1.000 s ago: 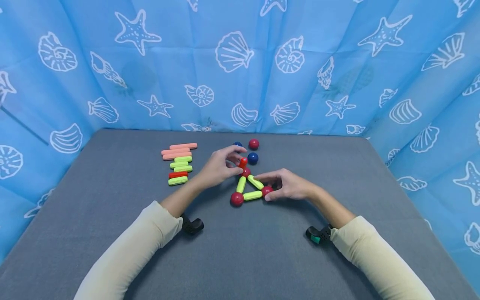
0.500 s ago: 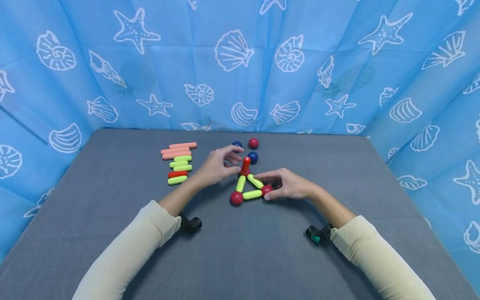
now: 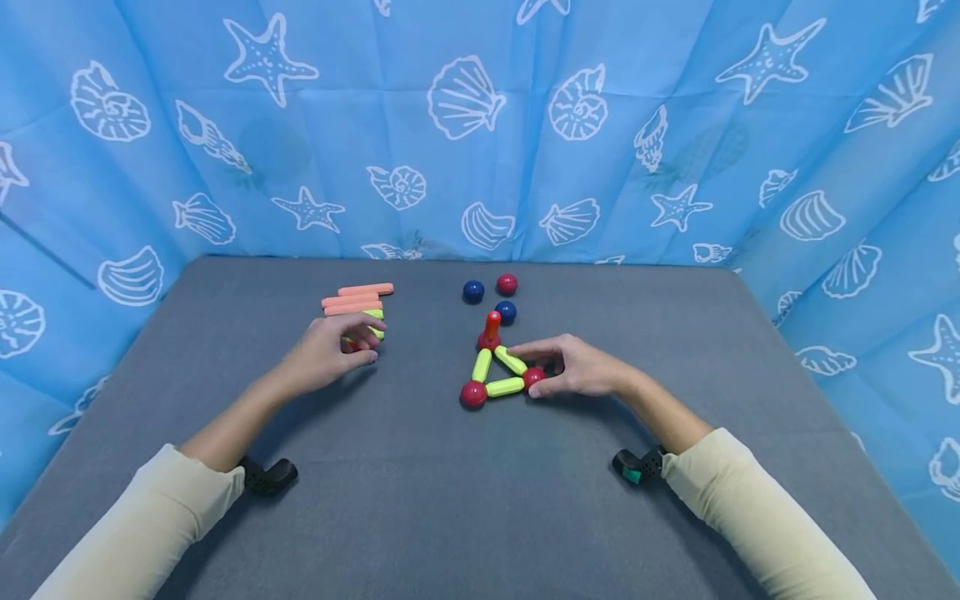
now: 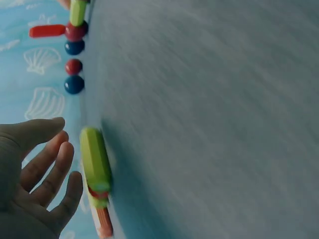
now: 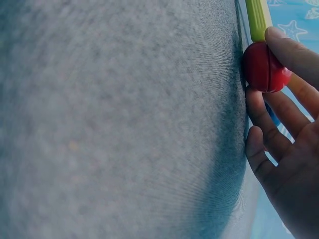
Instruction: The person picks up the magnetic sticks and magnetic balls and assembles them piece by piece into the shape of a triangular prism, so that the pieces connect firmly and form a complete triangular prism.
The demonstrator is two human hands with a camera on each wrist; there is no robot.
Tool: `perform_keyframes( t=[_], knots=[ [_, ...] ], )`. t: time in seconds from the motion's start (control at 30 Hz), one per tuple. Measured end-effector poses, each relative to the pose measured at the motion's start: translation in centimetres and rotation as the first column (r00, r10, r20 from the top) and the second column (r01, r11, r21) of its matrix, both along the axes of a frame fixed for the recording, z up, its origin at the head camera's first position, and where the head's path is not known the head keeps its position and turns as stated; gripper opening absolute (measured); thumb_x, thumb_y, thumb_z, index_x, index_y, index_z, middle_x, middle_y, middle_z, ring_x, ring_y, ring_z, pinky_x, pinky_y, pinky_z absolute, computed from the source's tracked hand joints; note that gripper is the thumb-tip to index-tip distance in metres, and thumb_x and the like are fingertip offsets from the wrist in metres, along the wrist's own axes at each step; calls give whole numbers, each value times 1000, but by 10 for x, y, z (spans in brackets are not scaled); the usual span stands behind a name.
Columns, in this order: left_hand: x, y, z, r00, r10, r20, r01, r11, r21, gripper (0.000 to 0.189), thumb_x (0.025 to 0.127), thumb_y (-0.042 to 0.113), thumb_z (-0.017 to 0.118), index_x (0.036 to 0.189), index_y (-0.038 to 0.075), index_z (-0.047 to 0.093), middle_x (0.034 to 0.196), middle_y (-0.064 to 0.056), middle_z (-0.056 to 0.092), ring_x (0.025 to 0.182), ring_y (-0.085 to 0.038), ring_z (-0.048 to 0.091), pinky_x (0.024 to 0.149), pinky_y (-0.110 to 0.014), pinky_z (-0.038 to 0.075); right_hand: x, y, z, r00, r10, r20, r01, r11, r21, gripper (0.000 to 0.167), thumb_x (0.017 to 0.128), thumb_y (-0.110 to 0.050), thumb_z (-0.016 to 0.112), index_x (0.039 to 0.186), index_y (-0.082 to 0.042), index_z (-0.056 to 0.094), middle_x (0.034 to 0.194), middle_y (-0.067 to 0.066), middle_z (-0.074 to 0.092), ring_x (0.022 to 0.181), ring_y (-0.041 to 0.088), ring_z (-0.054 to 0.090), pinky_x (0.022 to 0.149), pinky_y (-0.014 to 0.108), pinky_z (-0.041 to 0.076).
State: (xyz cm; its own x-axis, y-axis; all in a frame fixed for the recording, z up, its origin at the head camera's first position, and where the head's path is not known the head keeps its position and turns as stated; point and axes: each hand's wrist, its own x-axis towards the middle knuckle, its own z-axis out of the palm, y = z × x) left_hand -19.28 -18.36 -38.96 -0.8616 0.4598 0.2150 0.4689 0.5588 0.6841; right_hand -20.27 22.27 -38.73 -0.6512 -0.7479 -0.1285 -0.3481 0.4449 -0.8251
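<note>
- One rod-and-ball triangle (image 3: 505,387) on the tabletop (image 3: 465,500), right of loose rods (image 3: 354,307): likely light, stiff; best held by its right red ball (image 3: 532,377).
- Right hand (image 3: 579,367) pinches that ball.
- Left hand (image 3: 322,350) loosely spread by the rods; contact unclear.

Flat triangle (image 3: 482,364) of yellow-green faceted rods (image 3: 506,387) and glossy red balls (image 3: 473,394) laid on grey fabric-covered desk (image 3: 480,500); short red rod (image 3: 492,325) stood upright on far ball (image 3: 487,342). Right-corner ball (image 3: 533,377) pinched by right hand (image 3: 581,367). Loose yellow-green rods (image 3: 375,314) partly hidden by left hand (image 3: 324,354); three longer salmon-pink rods (image 3: 352,308) laid beyond. Two glossy blue balls (image 3: 473,291), one loose red ball (image 3: 507,284) grouped behind. Backed by blue curtain (image 3: 337,83) printed with white seashells.
</note>
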Motion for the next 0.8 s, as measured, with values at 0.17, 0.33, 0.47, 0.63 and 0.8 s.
perform_keyframes(
  t=[0.17,0.33,0.47,0.63,0.8],
  knots=[
    [8,-19,-1,998,42,-35,-48,986,-163,34,84,2,77,117,3,67,97,-7,71,90,-23,67,80,-48,54,0,0,0,1000,7,0,-7,1000,-4,63,89,-15,74,146,-6,49,142,11,55,110,25,55,95,43,47],
    [11,-28,-2,997,67,-23,-70,970,-231,39,82,0,78,120,2,66,99,-9,70,94,-26,66,85,-51,53,-2,1,-1,1000,6,4,-6,1000,-9,63,88,-15,75,146,-5,49,142,12,55,112,26,55,96,45,46],
    [10,-24,-3,1000,28,-2,-28,970,-242,41,81,0,78,120,2,65,98,-7,70,90,-22,65,81,-47,54,-1,1,0,1000,4,5,-4,1000,-9,64,88,-15,75,146,-5,49,141,12,55,112,26,55,95,45,46],
    [11,-7,-2,997,-68,31,74,968,-241,43,85,3,76,126,3,64,103,-5,70,88,-16,64,78,-41,54,1,0,1,1000,0,14,0,1000,-10,64,88,-15,75,146,-5,49,141,12,55,112,26,54,95,46,46],
    [14,21,2,990,-122,68,127,989,-77,46,88,3,73,132,4,59,106,-3,70,92,-15,64,80,-38,54,1,0,2,1000,0,13,0,1000,-14,63,89,-15,74,146,-5,49,141,13,55,112,26,54,95,47,45]
  ],
)
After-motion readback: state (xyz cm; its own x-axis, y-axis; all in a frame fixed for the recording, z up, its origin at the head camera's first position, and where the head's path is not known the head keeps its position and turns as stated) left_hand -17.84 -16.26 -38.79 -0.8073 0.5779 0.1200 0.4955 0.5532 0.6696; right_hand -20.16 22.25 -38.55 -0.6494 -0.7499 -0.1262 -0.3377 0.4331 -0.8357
